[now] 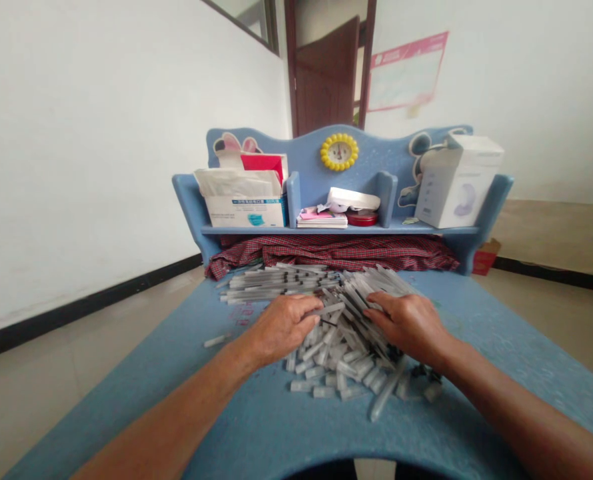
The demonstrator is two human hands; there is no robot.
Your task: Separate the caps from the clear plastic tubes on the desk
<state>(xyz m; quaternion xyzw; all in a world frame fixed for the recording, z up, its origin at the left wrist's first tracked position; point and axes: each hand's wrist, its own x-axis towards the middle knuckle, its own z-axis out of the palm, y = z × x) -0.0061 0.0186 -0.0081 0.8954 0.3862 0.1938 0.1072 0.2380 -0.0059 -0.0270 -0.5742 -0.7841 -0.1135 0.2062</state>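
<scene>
Between thumb and fingers my left hand (287,327) pinches a short translucent pen cap (330,309), which points right over the pile. Across from it, my right hand (407,323) has its fingers closed at the end of a slim translucent pen barrel (355,298); the exact grip is partly blurred. Below and between both hands lies a heap of loose frosted pen caps (344,363). Behind the left hand, clear pens with black parts (276,281) lie in a row. More pen barrels (389,280) are fanned out behind the right hand.
On the blue desk (236,413), a single cap (216,341) lies off to the left. Checked cloth (336,252) fills the space under the shelf. The shelf carries a mask box (246,210), a red round tin (362,219) and a white box (454,187).
</scene>
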